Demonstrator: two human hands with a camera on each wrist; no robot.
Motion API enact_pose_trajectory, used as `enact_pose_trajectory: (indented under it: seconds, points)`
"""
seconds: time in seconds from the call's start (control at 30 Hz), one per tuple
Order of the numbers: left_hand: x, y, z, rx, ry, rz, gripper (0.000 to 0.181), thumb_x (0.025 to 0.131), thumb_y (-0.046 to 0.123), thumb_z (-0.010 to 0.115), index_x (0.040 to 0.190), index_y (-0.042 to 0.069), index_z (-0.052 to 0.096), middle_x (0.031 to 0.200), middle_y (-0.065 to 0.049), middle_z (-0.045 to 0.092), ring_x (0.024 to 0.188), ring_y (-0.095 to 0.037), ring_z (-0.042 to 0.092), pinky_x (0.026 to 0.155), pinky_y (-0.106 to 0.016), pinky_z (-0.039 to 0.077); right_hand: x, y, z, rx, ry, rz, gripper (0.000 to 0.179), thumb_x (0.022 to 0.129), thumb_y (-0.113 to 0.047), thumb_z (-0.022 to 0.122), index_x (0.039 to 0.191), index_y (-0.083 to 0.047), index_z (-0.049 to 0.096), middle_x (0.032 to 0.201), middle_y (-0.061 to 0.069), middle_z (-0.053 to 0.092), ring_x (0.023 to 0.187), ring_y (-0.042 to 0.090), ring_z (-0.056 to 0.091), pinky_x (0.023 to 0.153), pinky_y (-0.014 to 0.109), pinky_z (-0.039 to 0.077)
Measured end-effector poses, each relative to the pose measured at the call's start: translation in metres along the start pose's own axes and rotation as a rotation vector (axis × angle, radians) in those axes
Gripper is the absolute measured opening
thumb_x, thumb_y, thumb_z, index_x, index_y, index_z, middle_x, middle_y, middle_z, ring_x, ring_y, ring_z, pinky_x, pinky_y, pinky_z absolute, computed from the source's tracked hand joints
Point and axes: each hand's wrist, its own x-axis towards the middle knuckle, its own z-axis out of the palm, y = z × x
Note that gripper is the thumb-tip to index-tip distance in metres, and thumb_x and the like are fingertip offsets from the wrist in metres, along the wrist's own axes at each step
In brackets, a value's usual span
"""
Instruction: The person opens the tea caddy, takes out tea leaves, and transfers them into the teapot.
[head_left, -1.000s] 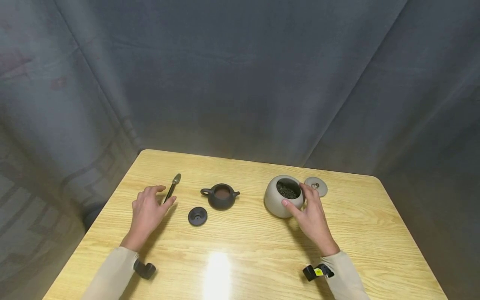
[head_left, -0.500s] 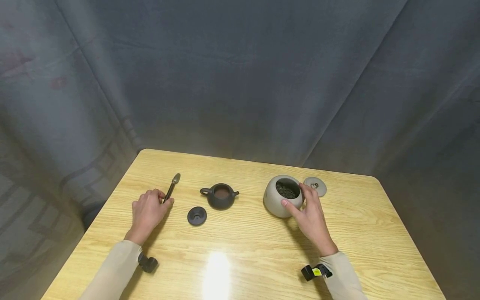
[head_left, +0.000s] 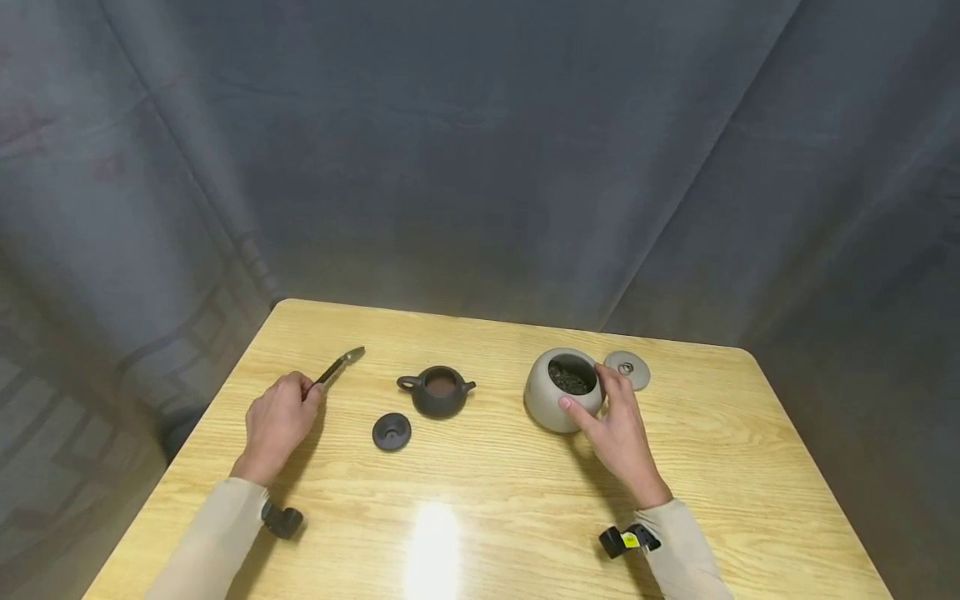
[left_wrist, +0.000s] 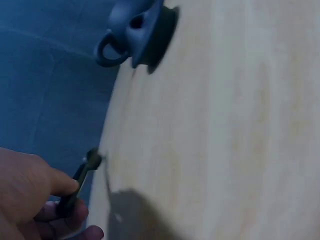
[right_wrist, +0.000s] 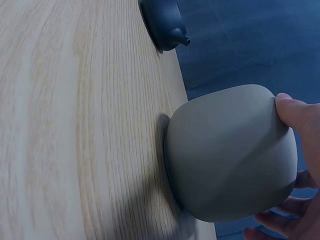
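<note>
My left hand pinches a small spoon by its dark handle, its metal-looking bowl pointing away to the right. In the left wrist view the spoon sits between thumb and fingers, held over the table. My right hand grips a round grey jar, thumb at the near rim and fingers round its right side. Dark dry leaves, like tea, lie inside the jar. Between the hands stands a small dark teapot without its lid, handle to the left and spout to the right. The dark teapot lid lies nearer me.
A flat grey jar lid with a ring-like knob rests on the table just behind the jar and my right fingers. The wooden table has its far edge close behind these things. Grey curtains hang beyond it.
My left hand has closed on the spoon's handle and drawn it slightly left, and the spoon has turned to slant more rightward. The right hand stays on the jar.
</note>
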Motion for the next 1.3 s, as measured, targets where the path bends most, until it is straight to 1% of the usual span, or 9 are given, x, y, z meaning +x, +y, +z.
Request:
enact_pose_trajectory:
  seconds: [0.23,0.37,0.47,0.67,0.8,1.0,1.07,1.13,1.3]
  points:
    - [0.004,0.021,-0.020,-0.050,0.165,0.099,0.029,0.110,0.027,0.060,0.105,0.001,0.073,0.084,-0.014,0.074,0.060,-0.021,0.058,0.052,-0.033,0.037,0.000,0.000,0.001,-0.009,0.007,-0.008,0.089,0.097,-0.042,0.078,0.162,0.002,0.037,0.168,0.030,0.032,0.156,0.049,0.033,0.124,0.070,0.032]
    - [0.002,0.041,-0.032,-0.080,0.167,0.154,0.031,0.110,0.031,0.061,0.109,0.004,0.077,0.080,-0.010,0.074,0.058,-0.019,0.055,0.052,-0.033,0.037,0.000,0.000,0.001,-0.004,0.008,-0.008,0.089,0.097,-0.041,0.079,0.162,0.002,0.037,0.168,0.030,0.032,0.156,0.049,0.033,0.125,0.070,0.031]
    - [0.001,0.056,-0.040,-0.135,0.076,0.172,0.031,0.110,0.031,0.061,0.111,0.004,0.078,0.078,-0.007,0.073,0.056,-0.016,0.052,0.051,-0.031,0.037,0.000,0.000,0.001,0.005,0.006,-0.004,0.089,0.097,-0.041,0.079,0.162,0.002,0.036,0.168,0.029,0.032,0.157,0.049,0.033,0.125,0.070,0.031]
    - [0.002,0.082,-0.051,-0.378,-0.217,0.134,0.032,0.113,0.022,0.055,0.118,-0.004,0.072,0.088,-0.015,0.072,0.070,-0.015,0.060,0.059,-0.026,0.047,-0.001,0.001,0.002,0.014,0.001,-0.002,0.090,0.097,-0.043,0.079,0.163,0.001,0.035,0.168,0.029,0.032,0.156,0.048,0.033,0.122,0.070,0.036]
    - [0.001,0.096,-0.049,-0.511,-0.370,0.142,0.032,0.113,0.012,0.050,0.126,-0.011,0.068,0.092,-0.015,0.070,0.079,-0.015,0.066,0.068,-0.024,0.054,0.000,0.001,0.001,0.012,0.006,-0.005,0.091,0.097,-0.044,0.078,0.163,0.001,0.036,0.168,0.029,0.032,0.156,0.048,0.034,0.122,0.070,0.036]
    - [-0.004,0.117,-0.041,-0.647,-0.583,0.193,0.033,0.113,0.008,0.048,0.133,-0.013,0.063,0.097,-0.018,0.071,0.079,-0.013,0.066,0.071,-0.026,0.055,-0.001,0.002,0.000,0.004,0.013,-0.008,0.090,0.097,-0.045,0.078,0.163,0.001,0.036,0.168,0.028,0.032,0.157,0.048,0.033,0.123,0.070,0.034]
    - [-0.006,0.126,-0.037,-0.660,-0.610,0.208,0.032,0.113,0.009,0.049,0.133,-0.011,0.064,0.097,-0.018,0.071,0.079,-0.014,0.066,0.072,-0.027,0.055,-0.001,0.002,0.000,0.004,0.014,-0.006,0.091,0.097,-0.045,0.078,0.163,0.001,0.036,0.168,0.028,0.032,0.157,0.048,0.033,0.123,0.070,0.034]
    - [-0.008,0.137,-0.032,-0.650,-0.595,0.233,0.030,0.113,0.010,0.051,0.131,-0.008,0.066,0.095,-0.017,0.072,0.078,-0.016,0.067,0.073,-0.027,0.056,-0.001,0.002,0.000,0.004,0.014,-0.004,0.091,0.097,-0.045,0.078,0.163,0.001,0.036,0.168,0.028,0.032,0.157,0.048,0.033,0.123,0.070,0.034]
    - [-0.016,0.169,-0.022,-0.520,-0.427,0.320,0.023,0.112,0.016,0.056,0.124,0.005,0.072,0.091,-0.005,0.075,0.079,-0.016,0.068,0.070,-0.026,0.054,0.000,0.001,0.002,0.008,0.014,-0.008,0.091,0.097,-0.044,0.078,0.163,0.001,0.036,0.168,0.028,0.032,0.157,0.048,0.034,0.124,0.069,0.034]
